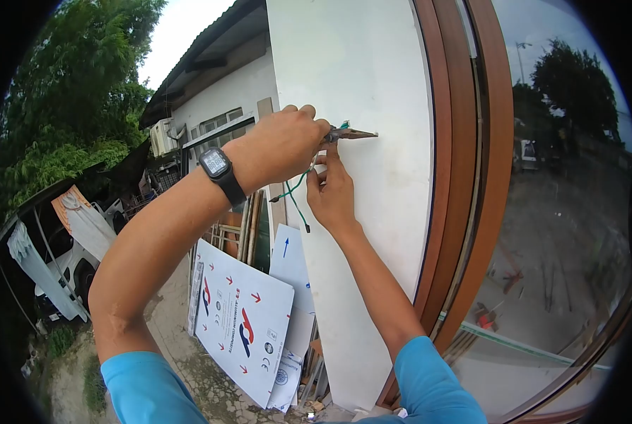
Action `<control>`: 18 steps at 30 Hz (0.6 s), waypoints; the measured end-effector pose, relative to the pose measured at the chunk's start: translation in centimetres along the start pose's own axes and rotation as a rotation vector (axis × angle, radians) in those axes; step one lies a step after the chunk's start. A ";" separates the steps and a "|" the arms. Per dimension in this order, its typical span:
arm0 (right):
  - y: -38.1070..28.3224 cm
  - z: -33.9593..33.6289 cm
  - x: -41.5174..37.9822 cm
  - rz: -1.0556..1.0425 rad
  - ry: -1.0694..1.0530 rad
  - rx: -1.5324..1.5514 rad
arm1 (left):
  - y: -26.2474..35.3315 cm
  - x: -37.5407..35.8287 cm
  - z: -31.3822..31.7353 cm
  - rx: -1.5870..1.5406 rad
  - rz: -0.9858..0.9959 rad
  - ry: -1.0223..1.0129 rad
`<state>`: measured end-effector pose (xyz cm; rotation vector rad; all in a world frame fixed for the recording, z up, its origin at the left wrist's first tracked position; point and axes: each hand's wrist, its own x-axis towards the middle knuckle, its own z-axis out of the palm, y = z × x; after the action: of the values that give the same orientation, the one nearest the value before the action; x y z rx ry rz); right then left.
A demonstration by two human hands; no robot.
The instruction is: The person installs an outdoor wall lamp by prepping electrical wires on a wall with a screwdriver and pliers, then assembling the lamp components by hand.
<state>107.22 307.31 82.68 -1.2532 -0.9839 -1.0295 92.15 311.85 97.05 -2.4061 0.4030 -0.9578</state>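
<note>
My left hand, with a black digital watch on its wrist, is closed round dark long-nose pliers. Their jaws point right, in front of a white panel. Just beneath, my right hand has its fingers raised and bent, thumb and fingers closed at a thin green wire. Its index fingertip reaches the pliers. Two green wire ends with dark tips hang to the left of my right hand. A bit of green shows above the pliers. The exact spot where the fingers meet the wire is partly hidden.
Brown door frame and reflecting glass stand to the right. Printed composite sheets lean at lower left on cracked concrete ground. Further back are wooden strips, a parked vehicle, hanging cloths and trees.
</note>
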 end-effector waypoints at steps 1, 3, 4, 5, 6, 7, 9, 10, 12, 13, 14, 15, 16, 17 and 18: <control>-0.4 -0.4 0.2 0.011 -0.021 0.004 | -1.4 -0.1 0.2 0.086 -0.001 0.028; -0.9 -0.9 0.2 0.041 -0.069 0.008 | -3.1 -0.4 0.2 0.253 0.020 0.055; -1.2 -0.9 0.5 0.081 -0.111 0.029 | -3.5 -0.3 -0.2 0.336 0.044 0.059; -1.2 -0.7 0.6 0.074 -0.108 0.006 | -3.7 -0.1 -0.4 0.419 0.070 0.063; -1.3 -0.5 0.9 0.065 -0.106 -0.018 | -3.7 0.4 -0.6 0.472 0.054 0.022; -1.5 -0.3 1.2 0.058 -0.104 -0.039 | -3.6 0.6 -0.7 0.510 0.067 0.025; -2.1 0.0 1.2 0.126 -0.133 -0.051 | -3.2 0.9 -0.9 0.586 0.090 0.025; -2.5 0.3 1.2 0.129 -0.126 -0.056 | -3.1 1.1 -0.8 0.586 0.089 0.023; -2.6 0.6 1.3 0.133 -0.116 -0.049 | -3.1 1.6 -0.9 0.592 0.087 0.017; -2.4 0.7 1.2 0.133 -0.115 -0.038 | -3.2 1.9 -1.1 0.626 0.115 0.030; -2.2 0.7 1.2 0.133 -0.114 -0.027 | -3.2 2.1 -1.2 0.660 0.143 0.043; -2.1 0.8 1.1 0.122 -0.105 -0.020 | -3.3 2.3 -1.3 0.693 0.173 0.052; -2.0 0.9 1.0 0.114 -0.095 -0.012 | -3.4 2.8 -1.3 0.685 0.200 0.034; -1.9 0.9 1.0 0.105 -0.086 -0.006 | -3.7 3.5 -1.4 0.677 0.226 0.018; -1.8 0.9 1.0 0.109 -0.087 0.003 | -4.0 4.0 -1.7 0.673 0.250 0.003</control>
<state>105.75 308.09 84.19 -1.3438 -0.9719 -0.8956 94.11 312.77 102.56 -1.7022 0.3088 -0.8180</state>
